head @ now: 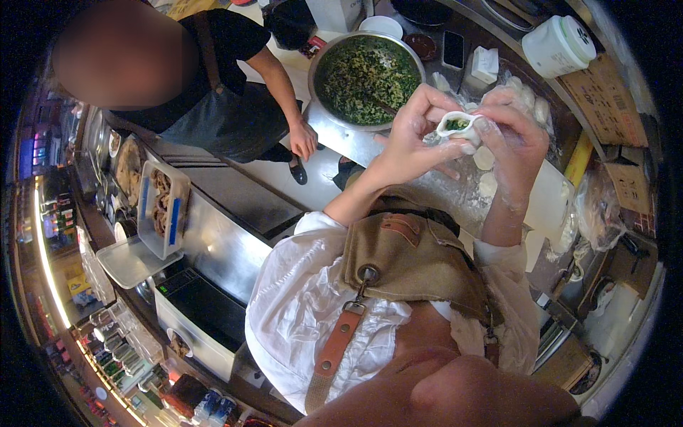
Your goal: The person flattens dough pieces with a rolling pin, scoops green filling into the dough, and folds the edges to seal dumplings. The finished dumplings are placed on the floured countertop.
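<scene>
Between both hands is a dumpling (pixel 457 125), its white dough wrapper pinched partway round and a gap showing green filling. My left hand (pixel 421 131) grips its left side with thumb and fingers. On the other side, my right hand (pixel 509 131) pinches the wrapper's edge; flour dusts the fingers. Behind them stands a large steel bowl (pixel 368 80) of chopped green filling, a stick-like utensil (pixel 378 101) resting in it. Round dough wrappers (pixel 484 158) lie on the floured steel worktop (pixel 453 187) under my hands.
A co-worker (pixel 224 85) in a dark apron stands at the left, one hand hanging down. Along the back are a phone (pixel 453 49), a tissue pack (pixel 485 64) and a white lidded tub (pixel 559 47). Plastic bags (pixel 600 211) lie right. An open plastic container (pixel 163 208) stands left.
</scene>
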Available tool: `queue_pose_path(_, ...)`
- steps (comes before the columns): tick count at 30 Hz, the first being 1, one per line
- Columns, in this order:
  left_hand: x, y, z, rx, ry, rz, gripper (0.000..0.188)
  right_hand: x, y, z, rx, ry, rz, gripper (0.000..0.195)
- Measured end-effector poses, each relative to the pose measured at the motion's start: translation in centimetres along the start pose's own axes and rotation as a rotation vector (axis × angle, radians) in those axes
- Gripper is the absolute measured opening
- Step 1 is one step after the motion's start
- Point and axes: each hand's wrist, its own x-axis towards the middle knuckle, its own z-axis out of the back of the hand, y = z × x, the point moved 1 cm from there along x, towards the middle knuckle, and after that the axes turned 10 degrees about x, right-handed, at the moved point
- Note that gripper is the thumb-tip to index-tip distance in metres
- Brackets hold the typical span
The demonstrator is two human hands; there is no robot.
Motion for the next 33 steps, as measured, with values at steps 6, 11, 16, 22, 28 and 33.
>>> queue_pose_path(6,-0.1,-2.0,-0.1,0.231,0.006,-0.056,0.036,-0.1,0.7,-1.1,-0.114,-0.096,0.024,0.016)
queue_pose_path(11,-0.3,-2.5,-1.4,0.214,-0.15,-0.1,0.034,0.0,-1.5,-2.5,0.184,-0.259,0.174,0.05)
queue_pose_path(16,-0.9,-1.7,-2.4,0.087,-0.255,-0.144,0.041,-2.7,-4.3,-3.7,0.415,-0.263,0.013,0.079)
queue_pose_path(22,-1.7,-1.1,-2.6,0.221,-0.256,-0.197,0.048,-3.5,-4.8,-4.3,0.295,-0.243,0.207,0.059)
queue_pose_path(28,-1.8,-2.0,-2.3,0.283,-0.106,-0.116,0.056,-3.5,-3.2,-4.7,0.233,-0.267,0.168,0.046)
queue_pose_path(33,-1.5,-3.0,-0.8,0.441,-0.009,-0.124,0.05,-2.8,-1.8,-4.3,0.206,-0.216,0.166,0.032)
